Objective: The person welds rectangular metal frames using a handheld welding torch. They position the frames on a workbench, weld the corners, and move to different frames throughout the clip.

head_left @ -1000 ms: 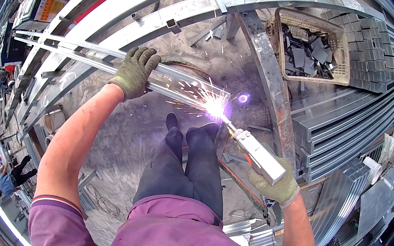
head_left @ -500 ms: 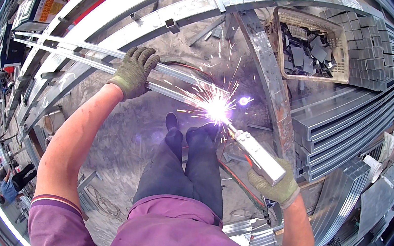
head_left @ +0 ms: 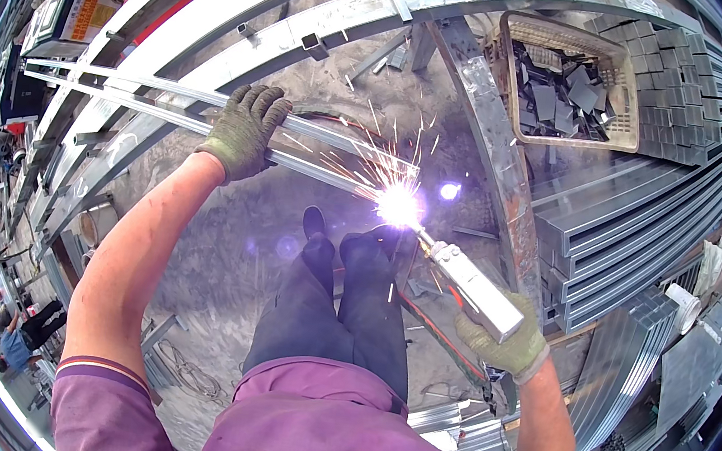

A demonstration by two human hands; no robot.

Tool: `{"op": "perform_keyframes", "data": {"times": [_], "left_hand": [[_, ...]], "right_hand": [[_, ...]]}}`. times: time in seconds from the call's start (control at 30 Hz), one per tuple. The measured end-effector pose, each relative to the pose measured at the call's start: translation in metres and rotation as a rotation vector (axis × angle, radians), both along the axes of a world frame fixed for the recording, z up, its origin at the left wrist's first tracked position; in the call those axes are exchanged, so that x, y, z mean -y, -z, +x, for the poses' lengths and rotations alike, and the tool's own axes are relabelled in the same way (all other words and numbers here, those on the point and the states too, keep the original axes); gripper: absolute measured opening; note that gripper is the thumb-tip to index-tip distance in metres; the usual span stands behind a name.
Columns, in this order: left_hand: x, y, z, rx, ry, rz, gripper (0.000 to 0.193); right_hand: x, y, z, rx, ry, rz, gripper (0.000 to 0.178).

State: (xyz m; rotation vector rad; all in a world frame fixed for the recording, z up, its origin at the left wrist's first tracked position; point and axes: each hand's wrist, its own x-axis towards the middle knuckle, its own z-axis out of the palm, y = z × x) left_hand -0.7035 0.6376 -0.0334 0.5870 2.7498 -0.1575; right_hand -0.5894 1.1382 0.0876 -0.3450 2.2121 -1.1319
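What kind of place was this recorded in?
Most likely a metalworking shop: the right hand holds a torch with bright sparks at its tip, long metal bars lie stacked on the right, and a plastic basket holds dark flat pieces.

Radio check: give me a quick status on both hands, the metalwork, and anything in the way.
Left hand holding metal bars. Right hand gripping torch, tip sparking at bar ends. Glare hides contact point.
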Motion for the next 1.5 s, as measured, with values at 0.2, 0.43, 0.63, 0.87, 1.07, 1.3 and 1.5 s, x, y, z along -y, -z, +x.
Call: {"op": "perform_keyframes", "data": {"times": [0.2, 0.43, 0.63, 0.87, 1.07, 1.3, 1.5], "left_hand": [[-0.001, 0.0, 0.0, 0.002, -0.001, 0.005, 0.095], [-0.001, -0.001, -0.001, 0.005, -0.004, 0.041, 0.092], [0.003, 0.0, 0.0, 0.009, -0.012, 0.064, 0.098], [0.002, -0.004, -0.006, 0.031, 0.003, 0.038, 0.106], [-0.03, -0.001, 0.007, -0.059, 0.075, 0.133, 0.119], [-0.031, -0.01, -0.01, 0.081, 0.095, 0.183, 0.106], [-0.027, -0.005, -0.005, 0.016, 0.101, 0.223, 0.104]], "right_hand": [[-0.002, 0.004, 0.007, 0.002, 0.07, -0.062, 0.03], [-0.003, 0.003, 0.007, -0.043, 0.045, -0.048, 0.028], [0.005, -0.005, 0.014, 0.295, 0.223, 0.075, 0.04], [0.005, 0.024, 0.074, -0.001, 0.293, 0.046, 0.03], [0.032, 0.027, 0.104, -0.263, 0.411, 0.07, 0.036], [0.061, 0.029, 0.125, -0.277, 0.515, 0.012, 0.038], [0.076, 0.025, 0.127, -0.168, 0.604, -0.112, 0.038]]}}
